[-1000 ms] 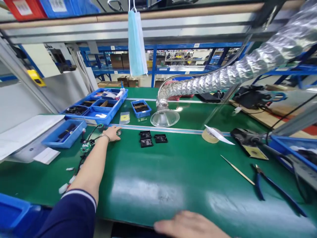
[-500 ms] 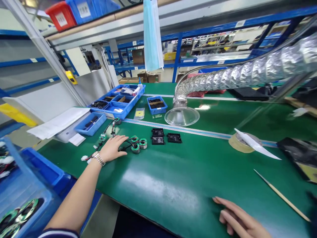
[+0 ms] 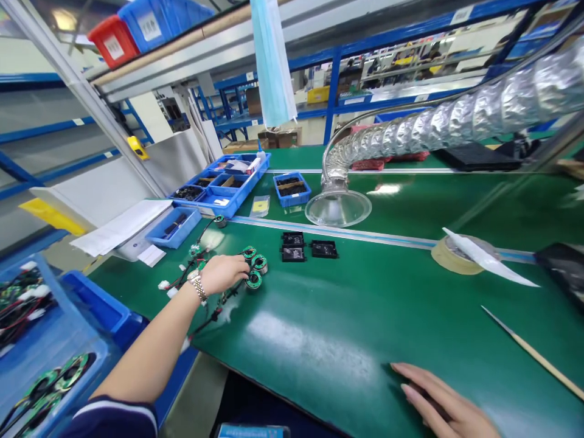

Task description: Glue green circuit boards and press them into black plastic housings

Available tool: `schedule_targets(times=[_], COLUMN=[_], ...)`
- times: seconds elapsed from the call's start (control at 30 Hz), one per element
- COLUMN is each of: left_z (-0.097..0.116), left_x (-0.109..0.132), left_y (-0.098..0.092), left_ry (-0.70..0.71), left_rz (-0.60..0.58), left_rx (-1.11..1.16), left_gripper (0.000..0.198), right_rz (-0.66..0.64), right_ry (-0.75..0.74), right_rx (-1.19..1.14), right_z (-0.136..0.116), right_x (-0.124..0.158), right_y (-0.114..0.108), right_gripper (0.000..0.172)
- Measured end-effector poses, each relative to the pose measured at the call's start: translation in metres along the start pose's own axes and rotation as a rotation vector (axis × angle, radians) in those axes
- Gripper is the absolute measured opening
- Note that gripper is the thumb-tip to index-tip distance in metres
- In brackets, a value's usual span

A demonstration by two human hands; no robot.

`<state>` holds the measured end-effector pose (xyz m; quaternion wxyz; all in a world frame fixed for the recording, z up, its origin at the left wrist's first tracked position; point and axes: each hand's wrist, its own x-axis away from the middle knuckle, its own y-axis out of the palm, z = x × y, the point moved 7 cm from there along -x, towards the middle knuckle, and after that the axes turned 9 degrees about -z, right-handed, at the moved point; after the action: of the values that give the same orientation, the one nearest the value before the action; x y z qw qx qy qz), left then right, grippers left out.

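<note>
My left hand (image 3: 222,273) reaches across the green bench mat (image 3: 347,304) and closes over a bundle of black wires joined to small round green coil parts (image 3: 254,266). More wired parts (image 3: 194,252) with white connectors lie just left of the wrist. My right hand (image 3: 444,404) lies flat on the mat near the front edge, fingers stretched out, holding nothing. Three black square housings (image 3: 305,247) sit beyond the coils.
Blue parts trays (image 3: 219,188) stand at the back left, a blue bin (image 3: 45,359) with wired boards at the near left. A silver extraction hose with clear funnel (image 3: 337,207) hangs over the mat. A tape roll (image 3: 451,255) and a thin stick (image 3: 533,353) lie right.
My left hand has drawn the wired coil parts back toward me and closed over their wires. The view has swung left. My right hand stays flat on the mat.
</note>
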<state>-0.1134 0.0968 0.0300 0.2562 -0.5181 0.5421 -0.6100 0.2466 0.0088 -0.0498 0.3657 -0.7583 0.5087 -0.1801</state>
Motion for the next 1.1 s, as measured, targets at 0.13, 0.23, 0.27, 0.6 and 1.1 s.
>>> schedule_targets(times=[0.13, 0.23, 0.27, 0.6, 1.1], left_z=[0.032, 0.055, 0.063, 0.117, 0.105], left_x=[-0.009, -0.019, -0.022, -0.014, 0.022], left_y=[0.0, 0.002, 0.003, 0.001, 0.01], left_ry=[0.063, 0.076, 0.069, -0.005, -0.062], left_rz=[-0.097, -0.126, -0.127, -0.029, 0.275], left_rx=[0.006, 0.018, 0.023, 0.128, 0.077], left_gripper=[0.016, 0.019, 0.022, 0.052, 0.039], right_rz=[-0.021, -0.038, -0.048, -0.223, -0.205], right_ry=[-0.015, -0.051, -0.065, -0.199, -0.133], right_rx=[0.031, 0.05, 0.057, 0.12, 0.126], right_z=[-0.011, -0.02, -0.023, -0.084, -0.108], right_x=[-0.007, -0.011, -0.013, -0.112, -0.151], right_y=[0.004, 0.01, 0.012, 0.06, 0.084], right_gripper=[0.04, 0.035, 0.034, 0.052, 0.039])
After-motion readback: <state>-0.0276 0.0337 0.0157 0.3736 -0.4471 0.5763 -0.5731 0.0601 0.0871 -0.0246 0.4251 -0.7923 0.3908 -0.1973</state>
